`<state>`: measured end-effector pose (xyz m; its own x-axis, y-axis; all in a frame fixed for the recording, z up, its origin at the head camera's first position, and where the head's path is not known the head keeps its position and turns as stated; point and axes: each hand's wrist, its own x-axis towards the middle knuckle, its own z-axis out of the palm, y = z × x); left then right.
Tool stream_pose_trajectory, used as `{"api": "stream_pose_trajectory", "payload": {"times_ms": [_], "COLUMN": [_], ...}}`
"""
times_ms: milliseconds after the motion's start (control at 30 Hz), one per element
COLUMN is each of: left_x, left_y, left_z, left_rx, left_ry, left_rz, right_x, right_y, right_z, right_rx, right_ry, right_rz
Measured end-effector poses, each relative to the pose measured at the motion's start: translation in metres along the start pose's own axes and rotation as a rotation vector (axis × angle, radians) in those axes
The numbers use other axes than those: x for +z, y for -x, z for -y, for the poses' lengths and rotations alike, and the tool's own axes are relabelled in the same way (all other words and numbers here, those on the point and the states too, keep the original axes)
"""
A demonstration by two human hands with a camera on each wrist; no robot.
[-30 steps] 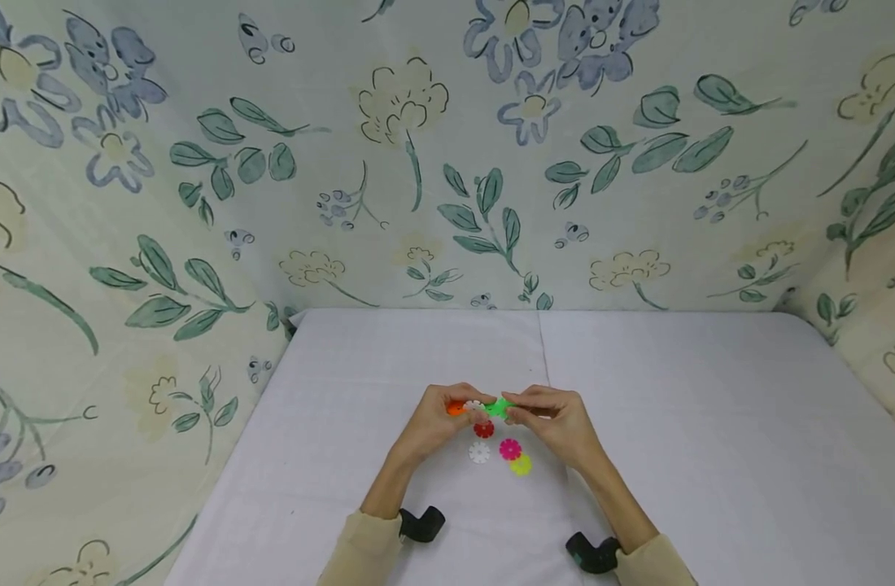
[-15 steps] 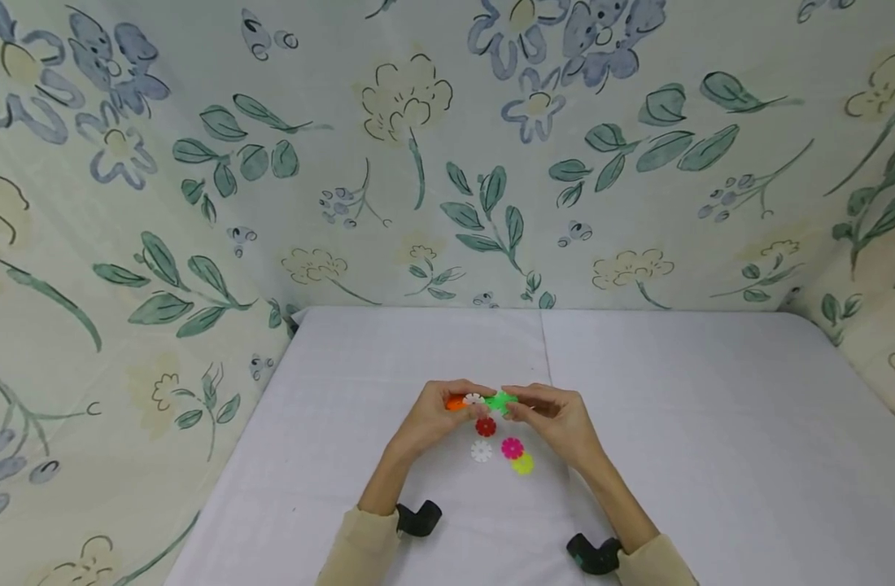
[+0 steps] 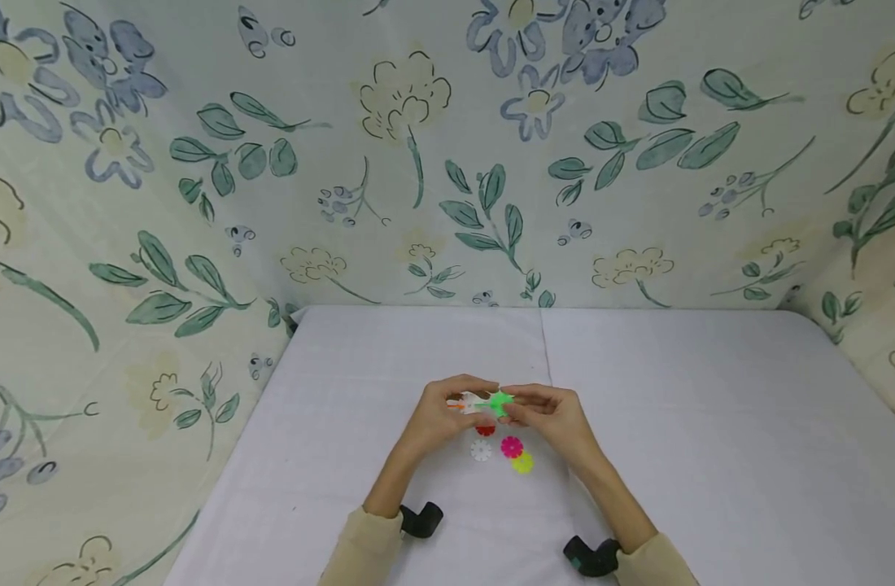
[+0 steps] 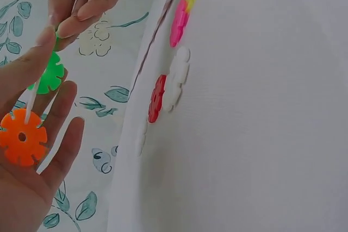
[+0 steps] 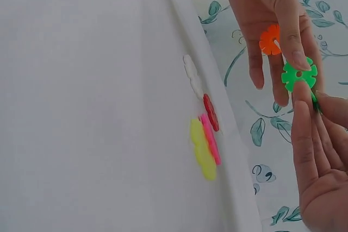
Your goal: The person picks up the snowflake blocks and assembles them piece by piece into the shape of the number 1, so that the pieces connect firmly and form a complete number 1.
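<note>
My left hand holds a short chain of notched plastic snowflake discs between thumb and fingers. In the left wrist view the chain has an orange disc near the palm, a white disc seen edge-on, and a green disc by the thumb. My right hand meets it from the other side. Its thumb and fingers pinch a second green disc, edge-on and right at the rim of the first green one. Both hands are raised over the table.
On the white-covered table below lie loose discs: red, white, and pink overlapping yellow. Black wrist mounts sit at both cuffs. A floral cloth hangs behind the table.
The chain has turned in my left hand, so the orange disc now looks edge-on in the head view. My left hand's fingers have spread slightly and its thumb partly covers the red disc.
</note>
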<state>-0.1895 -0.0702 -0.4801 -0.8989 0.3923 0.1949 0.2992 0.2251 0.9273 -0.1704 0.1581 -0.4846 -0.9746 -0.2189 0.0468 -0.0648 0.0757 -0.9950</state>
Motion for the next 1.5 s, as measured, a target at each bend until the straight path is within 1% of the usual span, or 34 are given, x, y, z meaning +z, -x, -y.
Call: {"api": "stream_pose_trajectory", "payload": {"times_ms": [167,300,467,600,733,833,900,1033,1133,1200,1267,1500], "left_x": [0.002,0.004,0.004,0.004,0.002,0.0,-0.002,-0.004,-0.006,-0.006,-0.006,-0.005], "left_y": [0.0,-0.001,0.0,-0.001,-0.001,0.0,0.0,0.001,0.001,0.001,0.001,0.0], "left_z": [0.003,0.005,0.005,0.005,0.007,0.009,0.01,0.012,0.014,0.014,0.013,0.012], "left_rx": [0.006,0.015,0.013,-0.001,-0.037,-0.059,-0.07,-0.08,-0.085,-0.089,-0.092,-0.064], "left_ry": [0.022,0.05,0.077,0.071,0.05,0.032,0.027,0.037,0.053,0.063,0.064,0.061], "left_rz": [-0.012,-0.012,-0.013,-0.013,-0.028,-0.041,-0.046,-0.057,-0.063,-0.063,-0.063,-0.054], "right_x": [0.005,0.006,0.007,0.003,-0.006,-0.017,-0.024,-0.031,-0.031,-0.029,-0.028,-0.026], "right_y": [-0.001,-0.002,-0.002,-0.002,-0.002,-0.001,0.0,-0.001,-0.001,-0.001,-0.001,0.0], "right_z": [0.001,0.001,0.0,0.0,-0.003,-0.007,-0.01,-0.016,-0.018,-0.018,-0.017,-0.016], "right_rx": [0.089,0.122,0.155,0.168,0.193,0.21,0.218,0.19,0.128,0.092,0.069,-0.003], "right_ry": [-0.042,-0.052,-0.065,-0.032,0.022,0.059,0.088,0.199,0.298,0.346,0.365,0.437], "right_rz": [-0.038,-0.049,-0.036,-0.002,0.031,0.077,0.125,0.226,0.285,0.306,0.322,0.357]}}
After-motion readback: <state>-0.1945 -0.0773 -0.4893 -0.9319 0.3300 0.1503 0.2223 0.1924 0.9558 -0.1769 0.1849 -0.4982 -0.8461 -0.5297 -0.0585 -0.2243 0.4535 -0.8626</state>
